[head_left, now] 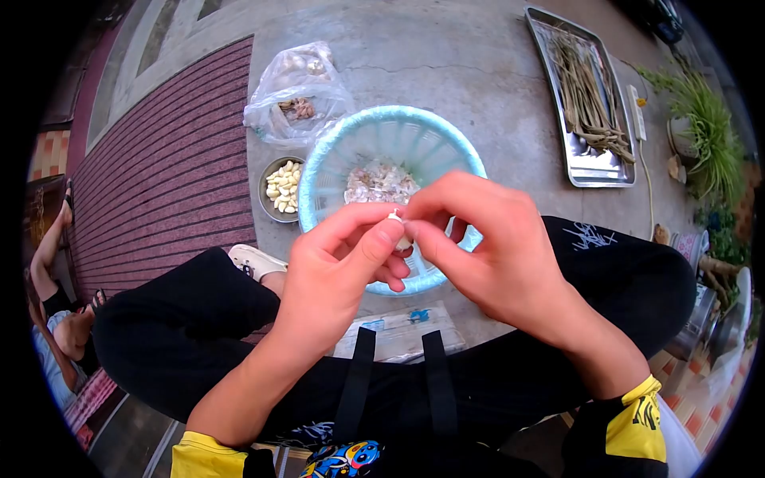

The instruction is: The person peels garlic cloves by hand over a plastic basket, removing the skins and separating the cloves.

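Observation:
My left hand (351, 247) pinches a small white garlic clove (395, 216) between thumb and fingers. From the right, my right hand (478, 239) has its thumb and index finger closed on the same clove. Both hands are above the near part of a light blue plastic basket (319, 151). Papery garlic skins (381, 183) lie in the bottom of the basket. Left of it, a metal bowl (265, 191) holds several peeled cloves (283, 187). Behind the bowl stands an open clear plastic bag (299, 95) with garlic inside.
A metal tray (586, 170) with dried stalks (590, 95) lies at the back right, near a power strip (637, 111) and a potted plant (705, 135). A striped mat (175, 167) covers the left floor. Another person's legs (52, 247) show at far left.

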